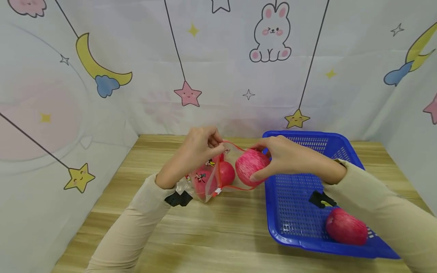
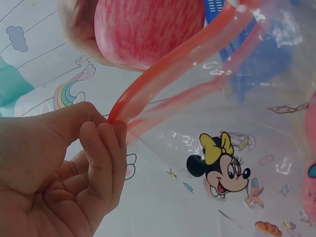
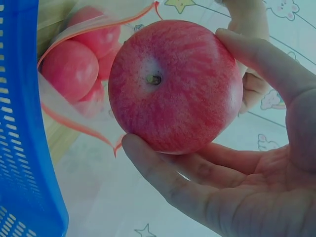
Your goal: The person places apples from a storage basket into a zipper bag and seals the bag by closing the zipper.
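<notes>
My left hand (image 1: 203, 146) pinches the red-edged rim of a clear zip bag (image 2: 163, 163) printed with cartoon figures. The bag's mouth gapes toward the right, and several red apples (image 3: 70, 70) lie inside it. A pink-red apple (image 1: 252, 167) is gripped in my right hand (image 1: 285, 157), thumb on one side and fingers on the other. It hangs right at the bag's open mouth. In the right wrist view this held apple (image 3: 173, 89) shows its stem end, with the filled bag behind it.
A blue plastic basket (image 1: 269, 212) stands on the right of the wooden table (image 1: 218, 235), under my right forearm. One more apple (image 1: 346, 226) lies in its near right corner. A white cloth (image 1: 222, 49) with cartoon prints hangs behind the table.
</notes>
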`<action>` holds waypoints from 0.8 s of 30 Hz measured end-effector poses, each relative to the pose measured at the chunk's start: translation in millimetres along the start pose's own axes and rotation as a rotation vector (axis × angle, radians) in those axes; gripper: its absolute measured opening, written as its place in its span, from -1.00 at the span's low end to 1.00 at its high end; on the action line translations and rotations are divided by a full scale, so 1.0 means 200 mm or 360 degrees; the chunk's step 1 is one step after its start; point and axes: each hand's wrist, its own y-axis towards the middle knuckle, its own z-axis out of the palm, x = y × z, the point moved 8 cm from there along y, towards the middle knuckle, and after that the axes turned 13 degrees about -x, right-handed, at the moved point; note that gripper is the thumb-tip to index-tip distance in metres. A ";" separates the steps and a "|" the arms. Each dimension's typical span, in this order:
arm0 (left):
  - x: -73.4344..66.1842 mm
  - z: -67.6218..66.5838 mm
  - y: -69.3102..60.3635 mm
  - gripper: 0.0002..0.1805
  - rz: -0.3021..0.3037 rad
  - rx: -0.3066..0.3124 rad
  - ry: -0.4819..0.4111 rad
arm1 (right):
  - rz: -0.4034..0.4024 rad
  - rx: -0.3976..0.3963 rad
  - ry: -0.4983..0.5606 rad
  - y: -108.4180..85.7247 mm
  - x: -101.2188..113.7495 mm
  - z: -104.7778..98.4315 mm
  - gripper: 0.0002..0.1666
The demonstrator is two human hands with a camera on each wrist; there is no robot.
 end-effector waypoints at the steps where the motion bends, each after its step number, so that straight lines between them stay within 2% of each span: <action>1: 0.00 0.00 0.00 -0.93 -0.0002 0.0001 -0.0001 | -0.0005 -0.0008 0.0007 0.01 0.00 0.01 -0.11; 8: 0.00 0.00 0.00 -0.94 -0.0012 0.0002 0.0004 | 0.0001 -0.0117 0.0098 0.04 0.03 0.06 -0.15; 15: 0.01 -0.01 0.00 -0.95 -0.0012 0.0017 0.0024 | -0.0070 -0.0259 0.0178 0.05 0.09 0.11 -0.19; 20: 0.01 -0.02 0.00 -0.95 -0.0019 0.0007 0.0036 | -0.0177 -0.0379 0.0104 0.06 0.12 0.13 -0.17; 24: 0.01 -0.03 0.00 -0.96 -0.0029 0.0001 0.0038 | -0.0177 -0.0429 -0.0007 0.06 0.12 0.13 -0.13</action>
